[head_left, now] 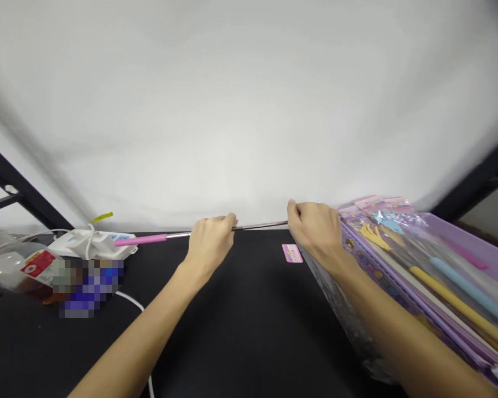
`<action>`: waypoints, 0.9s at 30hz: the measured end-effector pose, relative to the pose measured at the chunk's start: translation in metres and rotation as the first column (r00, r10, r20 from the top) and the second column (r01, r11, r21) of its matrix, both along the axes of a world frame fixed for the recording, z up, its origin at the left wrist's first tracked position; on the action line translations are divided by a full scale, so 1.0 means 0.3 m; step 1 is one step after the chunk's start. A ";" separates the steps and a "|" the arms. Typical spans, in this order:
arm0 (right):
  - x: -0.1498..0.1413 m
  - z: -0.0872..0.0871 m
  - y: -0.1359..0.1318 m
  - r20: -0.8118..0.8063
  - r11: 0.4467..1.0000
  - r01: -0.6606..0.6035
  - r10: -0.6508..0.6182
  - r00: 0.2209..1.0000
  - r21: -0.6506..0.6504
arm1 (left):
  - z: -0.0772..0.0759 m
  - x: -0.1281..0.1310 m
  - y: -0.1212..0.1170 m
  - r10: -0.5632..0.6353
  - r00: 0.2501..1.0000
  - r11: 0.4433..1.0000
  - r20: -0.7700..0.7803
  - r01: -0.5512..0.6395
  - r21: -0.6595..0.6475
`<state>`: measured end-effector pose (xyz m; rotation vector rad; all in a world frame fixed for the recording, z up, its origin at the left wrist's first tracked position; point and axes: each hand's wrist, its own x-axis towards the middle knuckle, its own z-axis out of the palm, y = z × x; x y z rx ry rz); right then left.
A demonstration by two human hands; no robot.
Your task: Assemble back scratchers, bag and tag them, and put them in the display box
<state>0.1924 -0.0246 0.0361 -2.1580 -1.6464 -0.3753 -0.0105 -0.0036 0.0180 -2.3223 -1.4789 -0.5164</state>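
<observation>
A thin telescoping metal rod (259,225) with a pink grip (141,240) runs sideways across the far edge of the black table. My left hand (211,240) is closed around the shaft near the middle, and the pink grip sticks out to the left of it. My right hand (315,229) pinches the rod's far end, with the fingertips at its tip. A small pink card (292,253) lies on the table just below and left of my right hand, apart from it.
A purple packaged craft set (448,276) in clear plastic lies at the right, under my right forearm. A white power strip (91,246) with cables, a plastic bag (8,265) and a pixelated object sit at the left. A white backdrop and black frame bars stand behind.
</observation>
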 end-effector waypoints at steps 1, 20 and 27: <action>0.009 0.002 0.003 -0.012 1.000 0.017 -0.017 1.000 -0.002 | 0.015 -0.003 -0.003 -0.021 1.000 1.000 -0.008 0.021 0.003; -0.009 -0.016 0.003 -0.035 1.000 -0.011 0.010 0.999 -0.015 | 0.001 -0.024 0.021 -0.004 0.996 0.999 -0.095 0.000 -0.040; 0.053 -0.003 0.017 -0.014 0.995 0.103 -0.103 0.995 -0.003 | 0.047 -0.090 0.040 0.129 0.989 0.984 -0.067 -0.119 0.129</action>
